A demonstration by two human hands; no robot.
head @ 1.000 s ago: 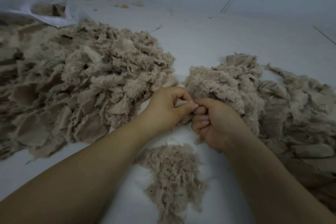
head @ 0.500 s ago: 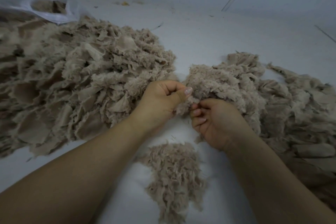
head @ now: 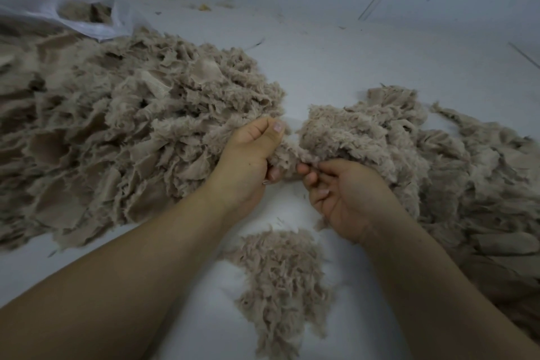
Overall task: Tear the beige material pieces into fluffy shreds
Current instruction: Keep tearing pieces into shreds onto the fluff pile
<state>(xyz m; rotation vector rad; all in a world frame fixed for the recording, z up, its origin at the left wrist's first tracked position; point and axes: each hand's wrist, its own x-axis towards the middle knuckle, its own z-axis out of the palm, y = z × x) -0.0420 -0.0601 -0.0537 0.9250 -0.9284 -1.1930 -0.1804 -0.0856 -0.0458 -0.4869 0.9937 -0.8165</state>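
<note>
The left hand (head: 248,161) has its thumb and curled fingers closed round one end of a fluffy beige piece (head: 287,155), and the right hand (head: 344,199), palm up, pinches the other end between thumb and forefinger, so the piece spans the short gap between them, joined on the right to a furry clump (head: 350,131). A big heap of beige scraps (head: 117,131) lies to the left, a second heap (head: 467,172) to the right, and a small pile of shreds (head: 283,280) sits on the white surface (head: 336,67) between the forearms. A white bag (head: 43,3) lies far left; no writing can be read.
</note>
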